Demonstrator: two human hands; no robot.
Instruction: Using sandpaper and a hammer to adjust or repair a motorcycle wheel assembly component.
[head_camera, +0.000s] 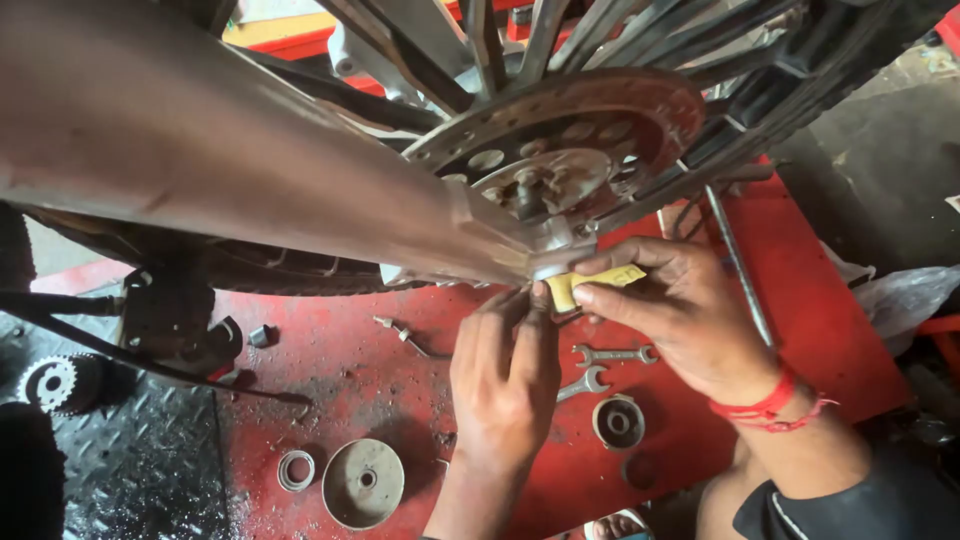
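head view, motorcycle rear wheel over a red work platform (800, 300). the small yellow strip (592, 285), probably folded abrasive paper, lies just below the axle end (545, 255), at about 6 o'clock from the rusted brake disc (570, 150). the right hand (680, 320) pinches the strip between thumb and forefinger, remaining fingers curled. the left hand (505, 385) reaches up from 6 o'clock, fingers pressed together, tips touching the strip's near end; whether they grip it cannot be told. the strip looks light, thin and limp, easily creased or torn, so it is best held by both ends, kept taut. at 5 o'clock from the hands lie two spanners (600, 368); a bearing cup (618, 422), a round cover (363, 483) and a ring (296, 470) lie lower down.
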